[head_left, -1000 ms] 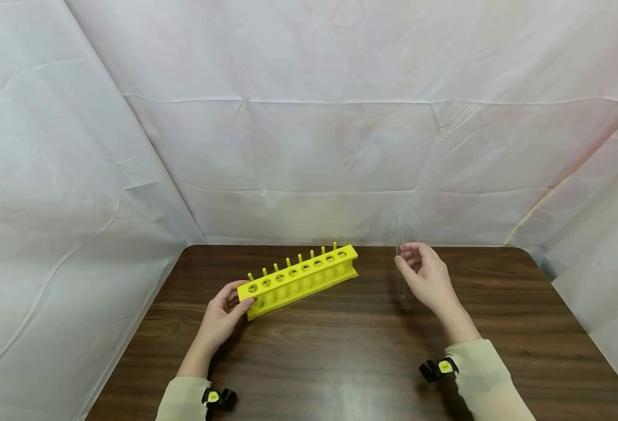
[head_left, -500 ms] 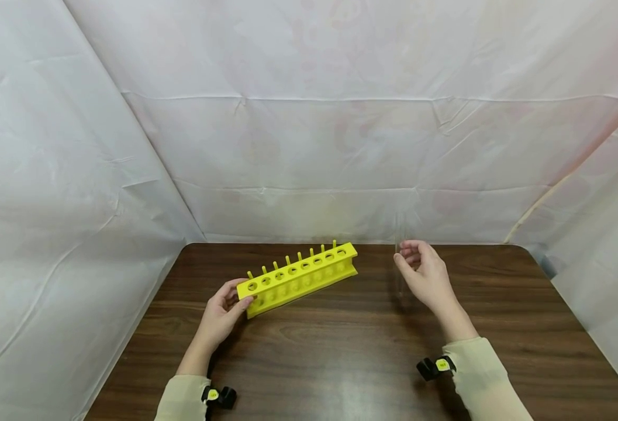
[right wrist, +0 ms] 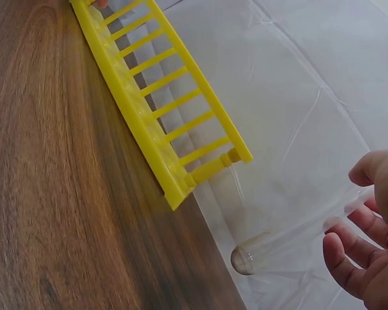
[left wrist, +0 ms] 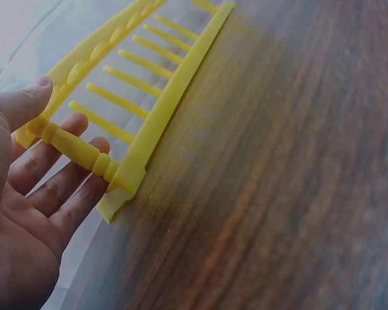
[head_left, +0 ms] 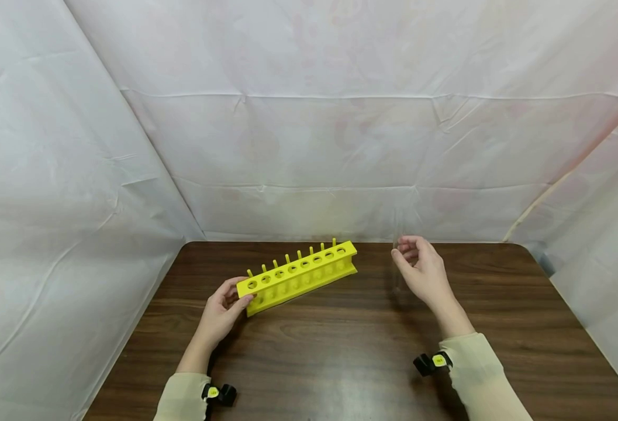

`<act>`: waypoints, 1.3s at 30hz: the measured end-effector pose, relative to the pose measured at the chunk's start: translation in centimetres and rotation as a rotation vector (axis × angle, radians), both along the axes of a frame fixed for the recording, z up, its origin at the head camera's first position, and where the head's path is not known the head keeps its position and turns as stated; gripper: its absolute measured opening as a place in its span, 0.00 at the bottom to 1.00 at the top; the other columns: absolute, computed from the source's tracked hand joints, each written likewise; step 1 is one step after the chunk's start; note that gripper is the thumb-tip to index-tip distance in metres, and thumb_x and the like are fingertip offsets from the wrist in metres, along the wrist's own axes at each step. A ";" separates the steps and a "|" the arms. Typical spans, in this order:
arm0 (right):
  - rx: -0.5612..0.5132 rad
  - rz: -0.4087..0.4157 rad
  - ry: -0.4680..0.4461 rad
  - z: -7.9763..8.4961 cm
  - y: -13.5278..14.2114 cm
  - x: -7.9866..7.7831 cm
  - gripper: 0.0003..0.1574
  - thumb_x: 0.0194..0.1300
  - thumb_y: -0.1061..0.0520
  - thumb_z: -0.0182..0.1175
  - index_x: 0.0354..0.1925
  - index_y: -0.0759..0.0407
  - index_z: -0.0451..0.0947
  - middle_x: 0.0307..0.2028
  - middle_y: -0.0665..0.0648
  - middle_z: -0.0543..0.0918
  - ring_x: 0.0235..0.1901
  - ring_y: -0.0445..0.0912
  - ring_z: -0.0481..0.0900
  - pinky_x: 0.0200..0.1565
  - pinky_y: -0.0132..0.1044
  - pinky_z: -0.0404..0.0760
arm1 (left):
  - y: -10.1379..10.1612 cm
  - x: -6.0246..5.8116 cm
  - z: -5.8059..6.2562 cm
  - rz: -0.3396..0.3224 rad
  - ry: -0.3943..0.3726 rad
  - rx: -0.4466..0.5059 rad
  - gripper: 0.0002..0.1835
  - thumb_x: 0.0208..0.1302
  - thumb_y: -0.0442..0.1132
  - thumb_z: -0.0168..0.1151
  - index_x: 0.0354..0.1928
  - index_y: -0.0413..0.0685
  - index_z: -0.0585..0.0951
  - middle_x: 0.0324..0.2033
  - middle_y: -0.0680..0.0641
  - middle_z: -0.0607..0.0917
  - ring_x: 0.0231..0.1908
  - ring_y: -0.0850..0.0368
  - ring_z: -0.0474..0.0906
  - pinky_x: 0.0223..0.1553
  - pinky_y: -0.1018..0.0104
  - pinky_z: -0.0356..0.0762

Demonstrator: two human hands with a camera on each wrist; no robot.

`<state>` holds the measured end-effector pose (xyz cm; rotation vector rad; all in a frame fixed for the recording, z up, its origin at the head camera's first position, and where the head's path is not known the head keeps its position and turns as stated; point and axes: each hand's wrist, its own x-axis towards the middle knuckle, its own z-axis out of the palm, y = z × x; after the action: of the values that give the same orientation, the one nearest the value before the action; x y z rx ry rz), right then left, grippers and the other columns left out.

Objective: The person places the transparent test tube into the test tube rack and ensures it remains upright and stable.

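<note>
A yellow test tube rack (head_left: 297,275) stands at a slant on the table, with a row of round holes along its top and pegs behind them. My left hand (head_left: 219,313) grips its left end; in the left wrist view the thumb lies on the top bar and the fingers reach behind the end post (left wrist: 77,148). To the right of the rack, my right hand (head_left: 427,278) holds a clear test tube (head_left: 397,225) upright between thumb and fingers. The tube's rounded bottom (right wrist: 243,259) shows in the right wrist view, apart from the rack. No tubes are visible in the holes.
The dark wood-grain table (head_left: 309,362) spreads out in front of and around the rack. Pale plastic sheeting (head_left: 298,146) hangs behind the table's back edge and at both sides. A black wrist camera (head_left: 425,363) sits at each sleeve.
My right hand has shifted very slightly to the left with the test tube. The left hand and the rack stay in place; the head view has tilted a little.
</note>
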<state>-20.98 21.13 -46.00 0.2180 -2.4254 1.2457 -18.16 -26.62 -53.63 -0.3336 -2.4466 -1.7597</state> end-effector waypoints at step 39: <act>-0.035 0.021 0.059 2.0 -2.8 -1.3 0.20 0.76 0.57 0.69 0.59 0.65 0.79 0.49 0.61 0.85 0.44 0.53 0.86 0.40 0.25 0.78 | -0.2 -0.1 -0.4 -0.009 0.019 -0.002 0.25 0.77 0.40 0.71 0.71 0.46 0.78 0.54 0.41 0.90 0.51 0.59 0.88 0.48 0.69 0.85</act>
<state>-22.26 18.34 -44.00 0.2670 -2.3555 1.2721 -18.29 -26.80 -54.00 -0.3600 -2.4380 -1.7499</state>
